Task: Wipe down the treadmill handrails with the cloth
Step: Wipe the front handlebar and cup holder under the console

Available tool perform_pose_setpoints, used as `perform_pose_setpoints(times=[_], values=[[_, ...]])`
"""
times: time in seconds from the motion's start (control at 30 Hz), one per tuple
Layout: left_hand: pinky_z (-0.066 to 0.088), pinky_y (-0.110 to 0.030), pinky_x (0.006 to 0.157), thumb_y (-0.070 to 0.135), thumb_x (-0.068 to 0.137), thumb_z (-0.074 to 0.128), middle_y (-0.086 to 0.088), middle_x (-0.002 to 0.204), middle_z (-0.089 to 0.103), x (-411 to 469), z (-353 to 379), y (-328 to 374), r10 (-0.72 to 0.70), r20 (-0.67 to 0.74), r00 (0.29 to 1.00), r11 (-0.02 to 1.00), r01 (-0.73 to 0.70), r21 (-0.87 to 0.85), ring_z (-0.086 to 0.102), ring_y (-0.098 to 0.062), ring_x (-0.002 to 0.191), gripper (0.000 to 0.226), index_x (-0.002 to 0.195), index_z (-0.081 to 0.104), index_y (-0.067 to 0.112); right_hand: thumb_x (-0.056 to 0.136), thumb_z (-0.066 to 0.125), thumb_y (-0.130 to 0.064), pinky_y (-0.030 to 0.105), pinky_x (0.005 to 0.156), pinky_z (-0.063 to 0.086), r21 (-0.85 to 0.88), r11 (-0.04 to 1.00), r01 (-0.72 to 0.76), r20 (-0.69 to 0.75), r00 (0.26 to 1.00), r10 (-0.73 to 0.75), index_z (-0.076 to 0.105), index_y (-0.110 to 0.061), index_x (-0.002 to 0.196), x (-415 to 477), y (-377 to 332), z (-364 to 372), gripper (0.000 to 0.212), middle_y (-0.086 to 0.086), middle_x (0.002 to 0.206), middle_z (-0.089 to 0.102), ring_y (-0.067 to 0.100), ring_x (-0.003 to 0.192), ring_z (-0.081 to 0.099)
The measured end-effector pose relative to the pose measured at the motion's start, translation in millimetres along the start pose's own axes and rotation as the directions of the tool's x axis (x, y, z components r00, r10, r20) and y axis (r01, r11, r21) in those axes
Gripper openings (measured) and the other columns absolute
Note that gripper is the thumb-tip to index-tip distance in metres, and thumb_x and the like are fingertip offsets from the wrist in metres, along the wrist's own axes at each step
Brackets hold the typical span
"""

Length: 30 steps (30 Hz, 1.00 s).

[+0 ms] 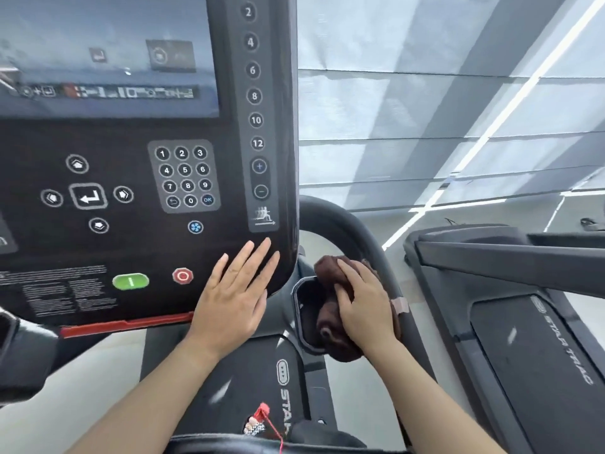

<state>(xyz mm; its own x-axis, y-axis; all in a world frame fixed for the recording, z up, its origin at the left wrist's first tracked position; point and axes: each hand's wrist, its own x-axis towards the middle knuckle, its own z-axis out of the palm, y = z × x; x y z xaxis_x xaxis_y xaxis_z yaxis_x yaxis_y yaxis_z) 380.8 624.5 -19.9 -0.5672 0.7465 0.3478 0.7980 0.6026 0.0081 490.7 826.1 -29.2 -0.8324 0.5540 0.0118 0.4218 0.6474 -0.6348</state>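
Note:
A brown cloth [330, 322] is bunched against the treadmill's right side, over the edge of a dark cup holder [304, 309] and beside the curved black handrail [347, 224]. My right hand [363, 306] presses down on the cloth and grips it. My left hand [239, 290] lies flat with fingers spread on the lower right corner of the black console [147, 250], holding nothing. The handrail arcs from behind the console down past the cloth.
The console carries a screen [104, 54], a number keypad [185, 176], a green start button [130, 281] and a red stop button [182, 275]. A second treadmill [523, 322] stands to the right. A red tassel charm [262, 417] hangs near the bottom.

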Motion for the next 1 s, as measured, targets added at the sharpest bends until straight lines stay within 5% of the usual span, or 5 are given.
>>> perform_pose_setpoints(times=[0.33,0.7,0.87,1.0], values=[[0.013,-0.044,0.113,0.023,0.087,0.045,0.003,0.154,0.02,-3.7,-5.1,-6.5,-0.035,0.0,0.999,0.999,0.035,0.012,0.021,-0.016,0.141,0.059,0.143,0.03,0.022,0.094,0.048,-0.024,0.048,0.101,0.038,-0.01,1.0,0.017,0.044,0.999,-0.016,0.051,-0.032,0.129,13.8,-1.0,0.4,0.036,-0.006,0.132,0.052,0.023,0.119,0.047],[0.01,-0.052,0.11,0.032,0.087,0.04,-0.001,0.153,0.019,-11.4,-5.0,-21.3,-0.188,-0.028,0.982,0.982,0.188,0.021,0.012,-0.017,0.141,0.057,0.142,0.03,0.028,0.095,0.042,-0.037,0.046,0.099,0.027,-0.242,0.942,0.231,0.21,0.961,-0.182,0.047,-0.043,0.124,21.7,-20.4,5.9,0.031,-0.016,0.125,0.052,0.013,0.124,0.038],[0.008,-0.049,0.111,0.033,0.086,0.041,0.002,0.153,0.018,-11.4,-7.4,-23.8,-0.179,-0.016,0.984,0.984,0.179,-0.003,0.009,-0.015,0.142,0.059,0.144,0.026,0.03,0.093,0.046,-0.029,0.044,0.092,0.039,-0.083,0.993,0.082,0.063,0.995,-0.077,0.052,-0.04,0.12,12.1,-6.2,-1.4,0.029,-0.013,0.124,0.054,0.02,0.116,0.046],[0.009,-0.048,0.112,0.032,0.087,0.041,0.004,0.153,0.017,-12.5,-6.3,-25.4,-0.178,-0.03,0.984,0.984,0.177,-0.015,0.008,-0.013,0.142,0.06,0.144,0.025,0.032,0.092,0.041,-0.033,0.047,0.096,0.037,-0.132,0.982,0.134,0.016,0.991,-0.133,0.053,-0.035,0.122,-2.9,-15.5,-5.8,0.033,-0.011,0.126,0.054,0.018,0.12,0.041]])
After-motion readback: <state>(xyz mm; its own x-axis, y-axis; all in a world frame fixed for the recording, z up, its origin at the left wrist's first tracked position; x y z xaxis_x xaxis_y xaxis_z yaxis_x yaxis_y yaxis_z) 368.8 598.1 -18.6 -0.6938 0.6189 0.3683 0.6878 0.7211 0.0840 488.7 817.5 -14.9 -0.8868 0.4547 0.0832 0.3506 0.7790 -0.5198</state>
